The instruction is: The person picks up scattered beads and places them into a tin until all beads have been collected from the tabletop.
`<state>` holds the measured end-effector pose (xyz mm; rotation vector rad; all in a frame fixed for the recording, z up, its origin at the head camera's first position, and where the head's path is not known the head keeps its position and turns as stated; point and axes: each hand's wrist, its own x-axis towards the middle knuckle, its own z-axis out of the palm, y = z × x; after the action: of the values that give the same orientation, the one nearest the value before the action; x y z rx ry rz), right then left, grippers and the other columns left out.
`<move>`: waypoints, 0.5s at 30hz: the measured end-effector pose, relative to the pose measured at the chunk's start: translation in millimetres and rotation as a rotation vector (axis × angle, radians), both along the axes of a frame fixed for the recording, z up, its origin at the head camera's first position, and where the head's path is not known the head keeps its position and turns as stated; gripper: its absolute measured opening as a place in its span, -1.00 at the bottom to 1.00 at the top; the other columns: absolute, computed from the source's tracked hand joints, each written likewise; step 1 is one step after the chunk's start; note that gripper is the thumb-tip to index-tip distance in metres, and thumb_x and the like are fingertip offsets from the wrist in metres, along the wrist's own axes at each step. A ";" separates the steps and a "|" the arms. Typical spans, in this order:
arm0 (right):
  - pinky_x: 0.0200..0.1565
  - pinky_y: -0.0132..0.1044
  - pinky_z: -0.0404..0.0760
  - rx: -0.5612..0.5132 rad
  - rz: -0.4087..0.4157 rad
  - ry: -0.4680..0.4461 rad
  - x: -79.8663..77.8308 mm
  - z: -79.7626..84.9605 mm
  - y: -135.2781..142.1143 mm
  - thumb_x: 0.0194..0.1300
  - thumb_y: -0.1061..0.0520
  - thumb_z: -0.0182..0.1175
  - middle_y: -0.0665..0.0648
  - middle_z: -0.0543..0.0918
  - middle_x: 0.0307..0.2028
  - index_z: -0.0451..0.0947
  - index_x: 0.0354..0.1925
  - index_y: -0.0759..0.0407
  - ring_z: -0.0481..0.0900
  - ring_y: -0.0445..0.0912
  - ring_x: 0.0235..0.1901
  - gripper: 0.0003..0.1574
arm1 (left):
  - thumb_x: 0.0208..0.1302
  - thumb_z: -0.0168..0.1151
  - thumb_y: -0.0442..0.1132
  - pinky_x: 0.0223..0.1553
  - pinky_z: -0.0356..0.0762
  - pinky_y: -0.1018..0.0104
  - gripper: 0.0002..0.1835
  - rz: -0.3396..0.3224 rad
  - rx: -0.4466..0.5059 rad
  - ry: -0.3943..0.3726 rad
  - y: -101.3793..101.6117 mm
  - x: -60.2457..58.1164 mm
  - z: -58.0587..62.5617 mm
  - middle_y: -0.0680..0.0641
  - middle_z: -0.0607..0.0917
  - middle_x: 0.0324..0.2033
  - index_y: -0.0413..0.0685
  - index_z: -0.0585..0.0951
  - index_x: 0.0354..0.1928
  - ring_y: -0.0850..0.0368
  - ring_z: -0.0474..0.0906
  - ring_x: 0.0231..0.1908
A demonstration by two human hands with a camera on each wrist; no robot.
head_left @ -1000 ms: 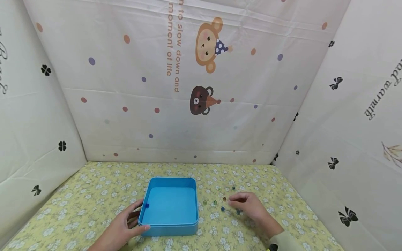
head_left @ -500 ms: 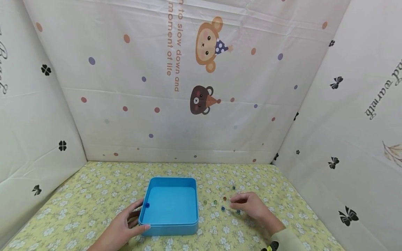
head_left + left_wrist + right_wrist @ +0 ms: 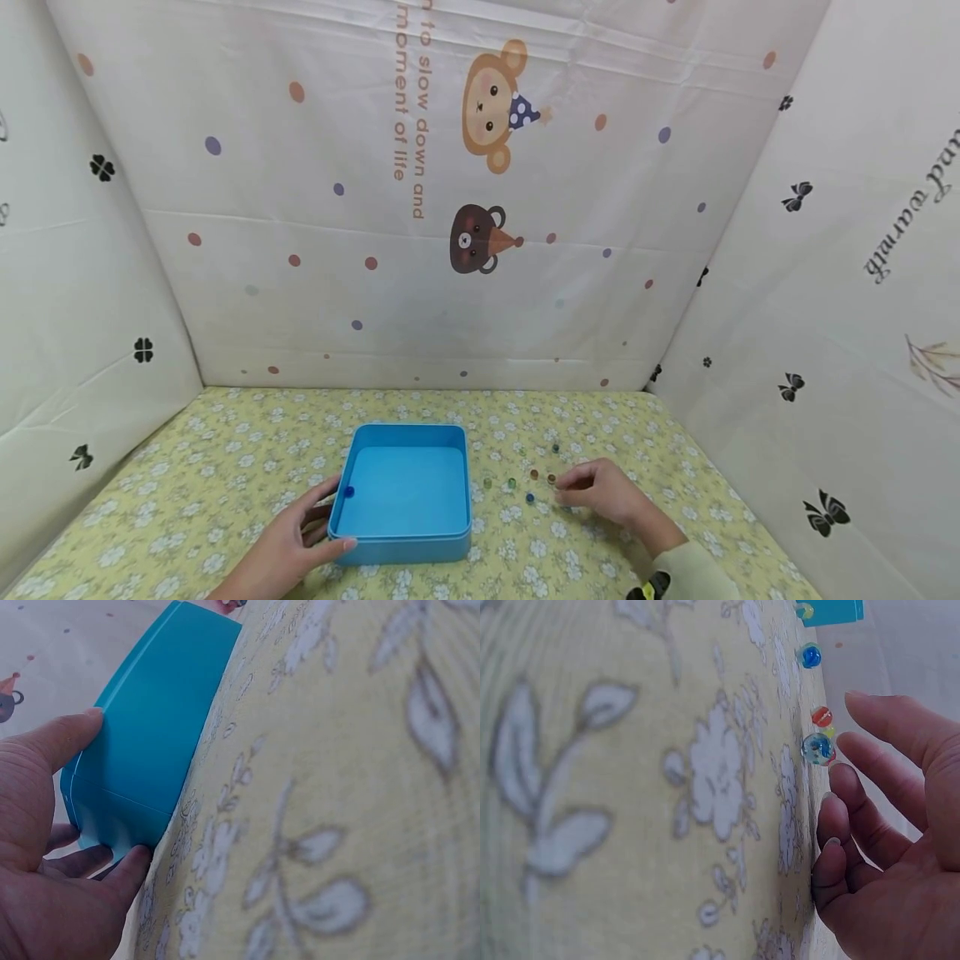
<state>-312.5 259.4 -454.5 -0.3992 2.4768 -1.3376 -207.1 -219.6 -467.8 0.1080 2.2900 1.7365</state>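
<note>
My left hand [image 3: 288, 533] holds a square blue box [image 3: 408, 548] by its near left corner, thumb on the front wall and fingers along the left side. Inside the box, a dark blue marble [image 3: 349, 492] lies by the left wall. My right hand [image 3: 603, 492] is low over the cloth, right of the box, with thumb and forefinger apart in the right wrist view. A brown marble [image 3: 551, 479] lies just off its fingertips. Nearby are an orange marble [image 3: 534, 473], a blue marble [image 3: 529, 497] and a green marble [image 3: 512, 482]. A clear marble with blue swirls [image 3: 817, 748] shows beside the forefinger.
A pale green marble [image 3: 487, 482] lies near the box's right wall, and a dark green marble [image 3: 556, 447] farther back. Yellow flowered cloth [image 3: 255, 450] covers the table. Printed white sheets [image 3: 420, 333] stand behind and on both sides.
My right hand has shifted slightly right, uncovering the brown marble. A dark marble near its palm is now hidden. The left hand and box stay put; the head view has shifted slightly.
</note>
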 end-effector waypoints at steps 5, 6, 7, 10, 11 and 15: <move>-0.30 -0.28 0.86 0.020 0.016 0.010 -0.8 1.7 -0.2 0.28 0.11 0.47 0.16 0.81 -0.14 0.77 -0.04 0.29 0.71 -0.11 -0.28 -0.66 | 0.38 0.37 -0.02 0.35 0.74 0.07 0.01 -0.011 -0.001 0.004 -1.1 -0.2 -0.8 -0.52 0.02 0.54 -0.15 -0.03 0.64 -0.60 0.17 0.44; -0.30 -0.29 0.86 0.025 0.017 0.010 -0.7 2.2 -0.2 0.27 0.12 0.48 0.17 0.81 -0.14 0.77 -0.05 0.28 0.71 -0.11 -0.27 -0.67 | 0.38 0.37 -0.02 0.35 0.74 0.07 0.01 -0.012 -0.002 0.005 -1.3 -0.3 -1.0 -0.51 0.02 0.55 -0.15 -0.03 0.64 -0.59 0.17 0.44; -0.29 -0.29 0.86 0.030 0.016 0.007 -0.5 2.7 -0.1 0.26 0.12 0.48 0.17 0.81 -0.14 0.78 -0.05 0.28 0.71 -0.11 -0.27 -0.67 | 0.38 0.37 -0.02 0.35 0.73 0.07 0.01 -0.012 -0.003 0.007 -1.4 -0.3 -1.1 -0.51 0.02 0.55 -0.14 -0.03 0.64 -0.59 0.17 0.44; -0.28 -0.29 0.86 0.045 0.012 -0.001 0.2 4.1 0.9 0.24 0.14 0.50 0.17 0.81 -0.14 0.78 -0.06 0.27 0.72 -0.11 -0.27 -0.67 | 0.37 0.37 -0.01 0.36 0.73 0.08 0.01 -0.011 -0.007 0.011 -1.5 -0.2 -1.1 -0.49 0.02 0.55 -0.13 -0.02 0.64 -0.58 0.17 0.45; -0.27 -0.29 0.86 0.050 0.015 0.000 0.7 4.7 1.3 0.23 0.14 0.50 0.17 0.81 -0.14 0.78 -0.06 0.27 0.71 -0.10 -0.27 -0.68 | 0.37 0.38 -0.01 0.37 0.72 0.08 0.01 -0.010 -0.008 0.012 -1.4 -0.3 -1.0 -0.49 0.03 0.55 -0.12 -0.02 0.64 -0.58 0.17 0.45; -0.28 -0.27 0.86 0.058 0.033 0.010 2.3 5.3 3.7 0.22 0.17 0.50 0.21 0.80 -0.13 0.78 -0.07 0.28 0.71 -0.08 -0.26 -0.68 | 0.36 0.38 -0.01 0.36 0.73 0.08 0.01 -0.008 -0.012 0.014 -0.9 -0.7 -0.9 -0.49 0.04 0.55 -0.12 -0.01 0.64 -0.58 0.18 0.44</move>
<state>-310.2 263.1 -449.2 -0.4331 2.4995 -1.2508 -207.8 -220.5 -468.7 0.1275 2.3064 1.7234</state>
